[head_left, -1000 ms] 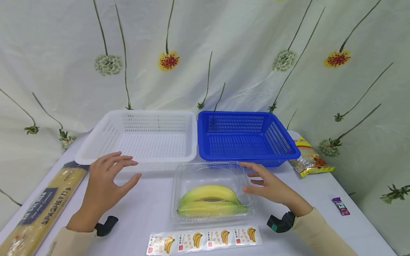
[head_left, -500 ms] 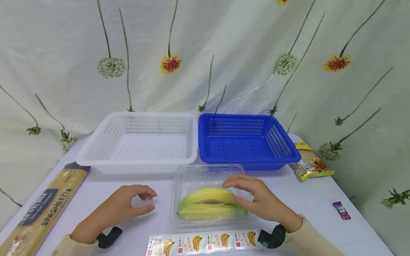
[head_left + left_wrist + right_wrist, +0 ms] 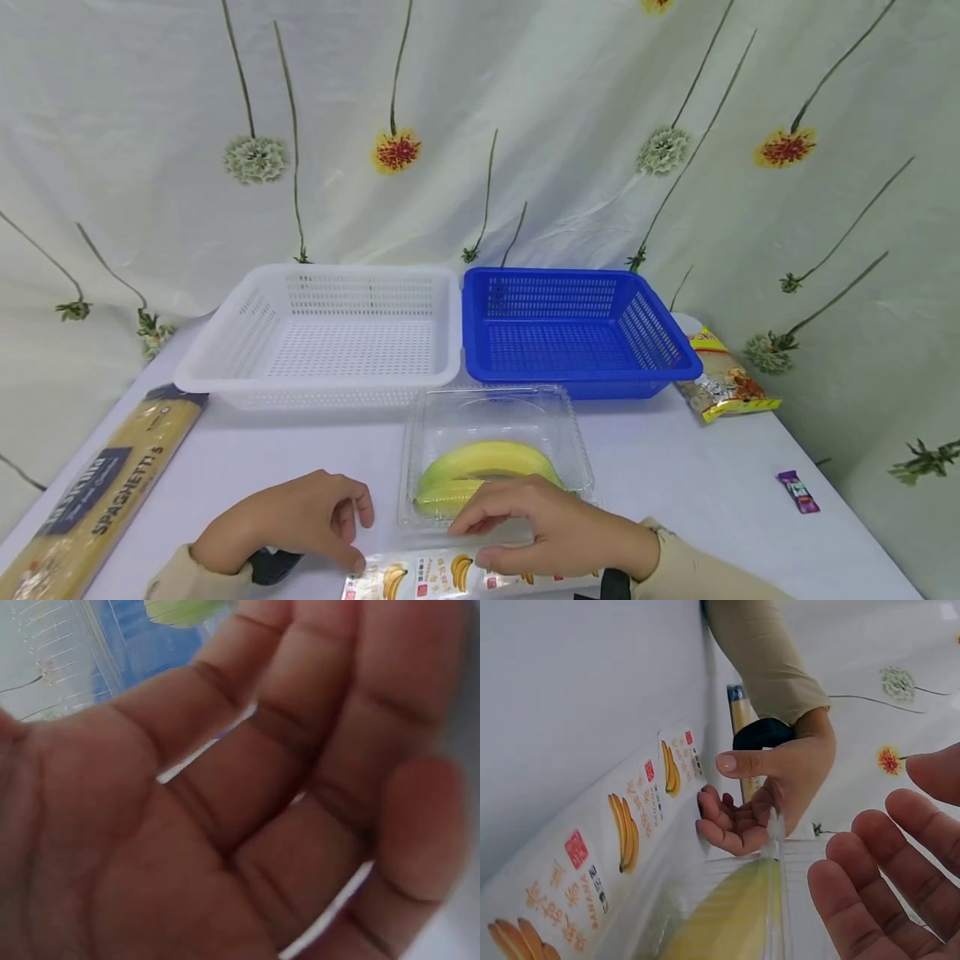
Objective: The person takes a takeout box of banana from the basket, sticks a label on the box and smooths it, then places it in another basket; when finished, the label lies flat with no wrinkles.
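Note:
A strip of banana stickers lies along the near side of the table. Behind it, bananas sit in a clear plastic clamshell box. My left hand is at the strip's left end, thumb tip right at its corner, fingers loosely bent and holding nothing. My right hand hovers over the strip and the box's front edge, partly covering both, with thumb and fingers apart. In the right wrist view the printed stickers show beside the box, and the right fingers grip nothing.
Behind the box stand a white basket and a blue basket, side by side. A spaghetti pack lies at the left. To the right are a yellow-edged food bag and a small purple packet.
Both hands have come down and inward from either side of the box toward the sticker strip. The box, bananas and strip have stayed in place.

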{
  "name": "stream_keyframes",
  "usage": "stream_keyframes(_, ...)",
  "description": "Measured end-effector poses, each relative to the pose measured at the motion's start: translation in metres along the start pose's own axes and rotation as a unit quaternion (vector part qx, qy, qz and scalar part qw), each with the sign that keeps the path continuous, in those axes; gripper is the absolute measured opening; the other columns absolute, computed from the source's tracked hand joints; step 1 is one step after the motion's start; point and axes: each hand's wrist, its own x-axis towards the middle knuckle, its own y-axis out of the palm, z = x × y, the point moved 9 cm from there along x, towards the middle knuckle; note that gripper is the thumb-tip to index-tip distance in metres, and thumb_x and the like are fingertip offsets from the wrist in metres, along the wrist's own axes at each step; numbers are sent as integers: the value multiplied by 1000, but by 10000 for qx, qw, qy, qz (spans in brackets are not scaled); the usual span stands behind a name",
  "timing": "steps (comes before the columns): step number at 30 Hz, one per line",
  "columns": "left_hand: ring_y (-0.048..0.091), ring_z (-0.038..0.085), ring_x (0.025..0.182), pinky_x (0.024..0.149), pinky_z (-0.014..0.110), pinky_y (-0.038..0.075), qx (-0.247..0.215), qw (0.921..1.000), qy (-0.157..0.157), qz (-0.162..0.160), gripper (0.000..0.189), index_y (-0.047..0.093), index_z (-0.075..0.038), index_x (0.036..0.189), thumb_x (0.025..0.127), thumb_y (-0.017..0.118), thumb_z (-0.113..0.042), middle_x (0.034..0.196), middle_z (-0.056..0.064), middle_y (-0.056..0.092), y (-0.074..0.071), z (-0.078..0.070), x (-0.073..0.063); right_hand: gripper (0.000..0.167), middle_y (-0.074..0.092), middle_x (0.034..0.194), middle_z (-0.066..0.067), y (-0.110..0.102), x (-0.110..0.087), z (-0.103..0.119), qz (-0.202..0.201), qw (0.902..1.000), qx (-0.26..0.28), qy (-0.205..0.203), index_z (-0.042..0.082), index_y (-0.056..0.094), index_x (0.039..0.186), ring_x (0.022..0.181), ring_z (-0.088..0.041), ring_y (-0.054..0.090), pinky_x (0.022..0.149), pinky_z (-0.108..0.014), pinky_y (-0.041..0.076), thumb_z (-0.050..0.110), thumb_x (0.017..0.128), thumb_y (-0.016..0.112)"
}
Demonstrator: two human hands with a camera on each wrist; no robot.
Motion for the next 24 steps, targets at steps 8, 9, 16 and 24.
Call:
stream_keyframes(8, 59, 2, 64, 58, 25, 47, 176, 9993, -121, 320, 36, 70, -25, 86, 71, 102, -36, 69, -16, 65, 17, 39, 8, 31, 75, 128, -9, 40, 13, -11, 991, 9918, -694, 425, 1, 68, 137, 116, -2, 68, 97, -15, 52, 6, 106, 69)
stream_keyframes(9, 60, 3, 63, 58, 25, 47, 149, 9993, -192, 292, 36, 71, -26, 85, 69, 102, -34, 68, -15, 65, 17, 38, 7, 33, 74, 128, -6, 45, 14, -14, 1145, 9892, -734, 551, 4, 68, 139, 115, 1, 67, 96, -13, 51, 9, 107, 69)
stream_keyframes(16, 56, 1, 60, 57, 23, 46, -265, 9982, -289, 449, 35, 72, -19, 85, 68, 98, -3, 65, -13, 63, 16, -2, -3, 35, 72, 123, 8, 77, 27, -27, 1746, 9747, -1149, 789, 13, 67, 143, 102, 15, 51, 94, -5, 43, 15, 108, 67)
stream_keyframes(24, 50, -3, 58, 52, 16, 36, -1227, 9872, 197, 1001, 30, 76, -12, 87, 69, 90, 9, 67, -15, 62, 22, -15, 0, 36, 69, 113, 6, 91, 45, -39, 1589, 9769, -1169, 818, 10, 67, 138, 92, 16, 47, 85, -3, 45, 4, 104, 71)
